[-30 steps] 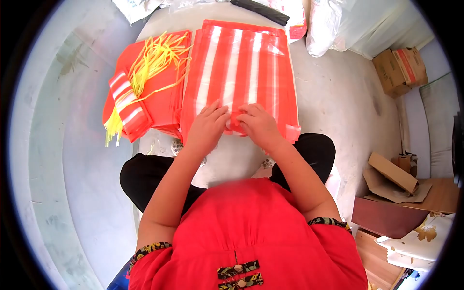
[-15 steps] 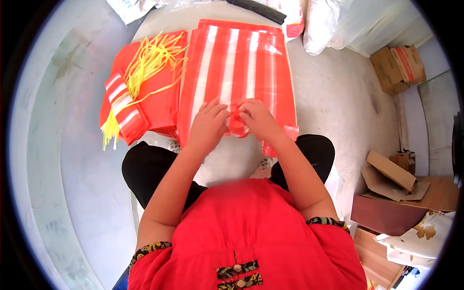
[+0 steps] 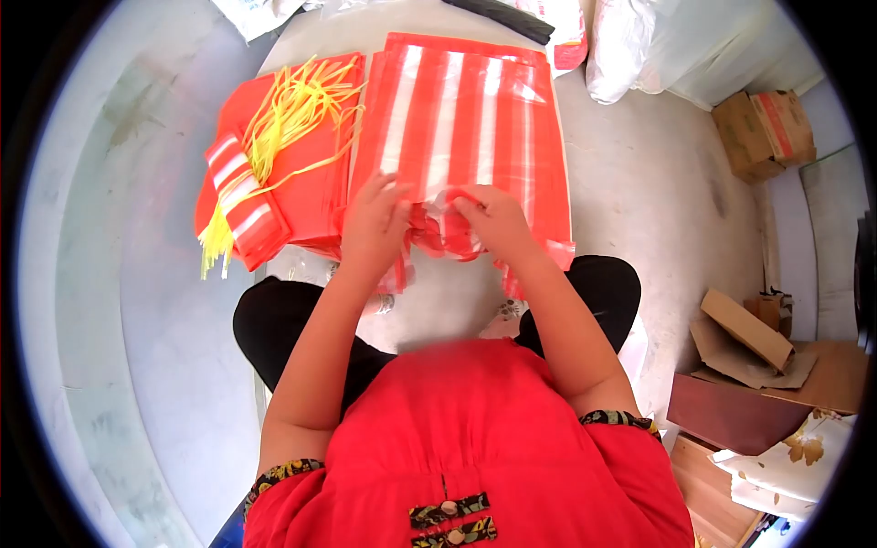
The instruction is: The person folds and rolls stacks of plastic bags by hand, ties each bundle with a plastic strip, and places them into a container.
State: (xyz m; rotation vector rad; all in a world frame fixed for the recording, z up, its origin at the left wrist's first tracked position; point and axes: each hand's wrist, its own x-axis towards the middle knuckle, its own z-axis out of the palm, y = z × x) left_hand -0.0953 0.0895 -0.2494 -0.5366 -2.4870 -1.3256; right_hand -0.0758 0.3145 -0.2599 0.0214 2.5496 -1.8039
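A stack of red-and-white striped plastic bags (image 3: 445, 119) lies in front of me. At its near edge, the top bag's plastic is bunched and crumpled. My right hand (image 3: 493, 221) pinches a piece of this crumpled red edge between thumb and fingers. My left hand (image 3: 373, 228) rests over the near left part of the same bag, its fingers apart and slightly blurred. Left of the stack is a pile of plain red bags (image 3: 311, 196). On that pile lie a bundle of yellow strips (image 3: 292, 105) and a folded striped bag (image 3: 242, 196).
A dark roll (image 3: 498, 18) and white plastic packages (image 3: 621, 46) are at the far edge. Cardboard boxes (image 3: 763, 135) stand on the right, with an opened carton (image 3: 744, 347) nearer. My knees (image 3: 603, 297) flank the near side of the work surface.
My left hand has moved left, away from the right one, and its fingers have spread. The crumpled edge between the hands is pulled wider. The view has shifted slightly.
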